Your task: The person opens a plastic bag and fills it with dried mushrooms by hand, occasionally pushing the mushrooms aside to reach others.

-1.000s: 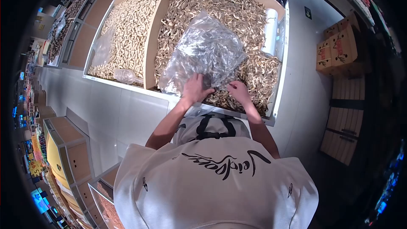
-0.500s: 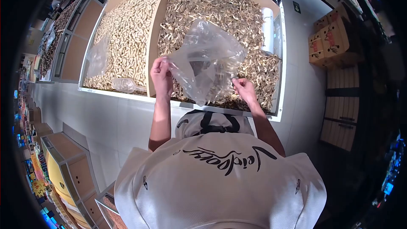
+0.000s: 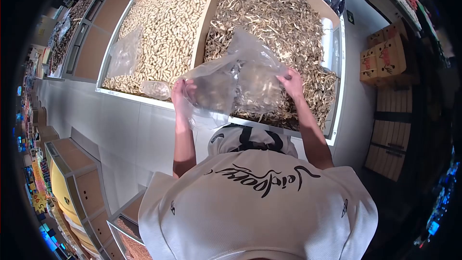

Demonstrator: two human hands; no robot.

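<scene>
A clear plastic bag (image 3: 236, 84) is stretched between my two hands, over the front of the bin of dried brown strips (image 3: 264, 7). My left hand (image 3: 182, 95) pinches the bag's left edge, near the divider's front end. On the other side, my right hand (image 3: 292, 85) has its fingers closed on the bag's upper right edge. The bag looks see-through, with the brown strips showing behind it. To the left of the wooden divider (image 3: 208, 19) lie peanuts in their shells (image 3: 168, 24).
A clear scoop (image 3: 156, 89) and a plastic sheet (image 3: 126, 55) lie on the peanuts. A roll of plastic bags (image 3: 327, 43) rests at the bin's right side. Cardboard boxes (image 3: 385, 60) stand farther right. The display's white front edge (image 3: 137, 98) runs before me.
My right hand has moved up and right, now gripping the bag, which is spread wider. My left hand has moved slightly down. The whole view has shifted.
</scene>
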